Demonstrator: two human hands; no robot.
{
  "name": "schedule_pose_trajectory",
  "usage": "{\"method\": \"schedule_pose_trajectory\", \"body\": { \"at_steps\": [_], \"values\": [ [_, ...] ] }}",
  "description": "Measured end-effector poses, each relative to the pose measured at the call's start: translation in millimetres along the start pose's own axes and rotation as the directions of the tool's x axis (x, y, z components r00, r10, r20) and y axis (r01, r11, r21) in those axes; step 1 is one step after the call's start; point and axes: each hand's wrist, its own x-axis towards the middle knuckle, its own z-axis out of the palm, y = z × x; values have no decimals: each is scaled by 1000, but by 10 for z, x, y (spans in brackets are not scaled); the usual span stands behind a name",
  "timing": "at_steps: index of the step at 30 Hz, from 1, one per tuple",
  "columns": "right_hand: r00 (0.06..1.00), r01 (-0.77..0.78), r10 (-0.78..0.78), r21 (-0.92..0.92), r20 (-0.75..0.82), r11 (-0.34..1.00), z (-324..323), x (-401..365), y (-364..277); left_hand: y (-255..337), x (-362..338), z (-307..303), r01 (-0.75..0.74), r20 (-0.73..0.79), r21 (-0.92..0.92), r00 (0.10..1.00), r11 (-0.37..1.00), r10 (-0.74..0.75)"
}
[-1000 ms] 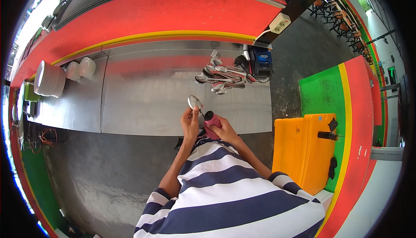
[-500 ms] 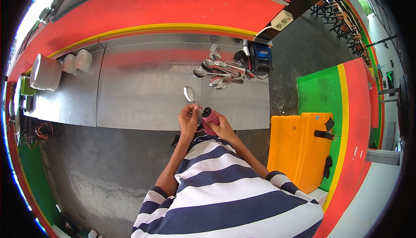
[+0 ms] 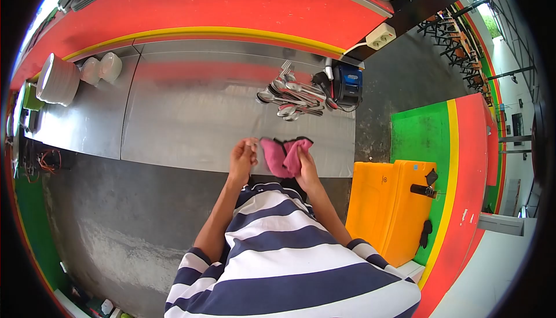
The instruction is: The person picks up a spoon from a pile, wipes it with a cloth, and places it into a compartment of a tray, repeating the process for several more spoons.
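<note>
My left hand (image 3: 243, 159) is closed in a pinch just left of a pink cloth (image 3: 281, 157) with a dark edge. Only a faint, blurred streak of the spoon shows between those fingers and the cloth. My right hand (image 3: 307, 167) grips the cloth's right side, and the fabric hangs spread and creased over the table's front edge. Beyond both hands, a pile of spoons and forks (image 3: 292, 95) lies on the steel table (image 3: 185, 115).
A blue and black device (image 3: 348, 85) stands right of the cutlery. Stacked white plates (image 3: 58, 80) and white bowls (image 3: 110, 66) sit at the left. A yellow-orange box (image 3: 376, 208) stands on the floor at right. A power socket (image 3: 380, 36) is fixed near the red ledge.
The pink cloth, bunched in my right hand before, is now spread open and raised. My left hand has shifted slightly left, and the spoon's bowl no longer shows clearly above it.
</note>
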Motion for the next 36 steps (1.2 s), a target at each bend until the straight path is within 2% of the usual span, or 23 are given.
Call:
{"method": "schedule_pose_trajectory", "body": {
  "at_steps": [2, 3, 4, 6, 7, 8, 11, 12, 15, 16, 19, 21, 24, 27, 28, 31, 32, 34, 36],
  "values": [
    [999, -34, 34, 80, -8, 996, 317, 30, -78, -117, -46, 45, 148, 171, 36, 973, 988, -152],
    [999, -50, 52, 120, -12, 991, 477, 6, -162, -161, -81, 97, 198, 202, 27, 959, 980, -199],
    [982, -61, 53, 38, 181, 997, 571, -28, -246, -191, -109, 164, 245, 234, 18, 942, 969, -243],
    [994, 2, 8, -89, 112, 996, 601, 68, -203, -143, -122, 212, 326, 239, 30, 916, 945, -324],
    [996, 31, -18, -155, 83, 987, 642, 87, -194, -136, -117, 184, 320, 241, 54, 915, 946, -324],
    [1000, -10, 14, -133, 26, 991, 652, 59, -207, -127, -111, 147, 313, 242, 79, 915, 947, -322],
    [980, 185, -197, -264, -23, 947, 492, 234, 0, -97, -170, 180, 269, 206, 193, 929, 944, -307],
    [971, 208, -234, -313, -48, 927, 461, 266, 21, -98, -204, 199, 253, 187, 237, 935, 938, -300],
    [930, 277, -355, -452, -97, 848, 375, 342, -14, -103, -274, 198, -32, 260, 611, 952, 791, -163],
    [910, 305, -402, -494, -100, 814, 369, 355, -64, -65, -306, 199, -69, 258, 683, 954, 728, -151],
    [856, 397, -517, -617, -19, 679, 352, 391, -220, 72, -369, 267, -122, 264, 742, 957, 659, -120],
    [812, 467, -580, -671, 68, 576, 341, 392, -309, 166, -390, 305, -96, 249, 757, 957, 646, -149],
    [745, 495, -658, -753, 111, 434, 257, 444, -384, 168, -386, 290, -109, 254, 763, 957, 637, -140],
    [633, 445, -773, -796, -45, 410, 119, 554, -472, 205, -405, 224, -71, 252, 739, 951, 670, -178],
    [625, 444, -772, -763, -113, 470, 67, 588, -522, 227, -418, 196, -42, 247, 727, 947, 685, -205],
    [756, 392, -610, -583, -236, 712, -58, 544, -632, 244, -460, 119, -39, 245, 706, 950, 707, -192],
    [816, 348, -546, -594, -188, 725, -107, 511, -646, 233, -444, 98, -15, 239, 679, 950, 734, -202],
    [865, 359, -497, -607, -69, 709, -102, 449, -595, 159, -418, 51, 42, 224, 622, 947, 782, -229],
    [870, 388, -492, -636, 15, 667, -162, 425, -390, 75, -371, 30, 59, 226, 580, 947, 813, -229]
  ]
}}
